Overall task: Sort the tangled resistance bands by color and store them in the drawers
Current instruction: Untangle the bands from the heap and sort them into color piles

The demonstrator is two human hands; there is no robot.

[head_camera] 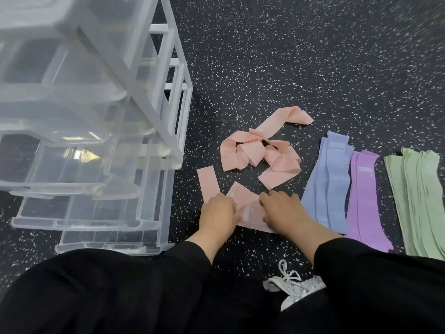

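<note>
Both hands, left hand (218, 210) and right hand (283, 209), press flat, holding nothing, smoothing a pink band (248, 203) for stacking (tangled pink bands (260, 153) wait); drawers (79, 208) open.

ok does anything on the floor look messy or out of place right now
Yes: the pink bands beyond the hands lie knotted and crumpled, while the blue bands, purple bands and green bands lie flat in neat stacks. Both the left hand and right hand rest on a flattened pink band. The drawers stand pulled open.
</note>
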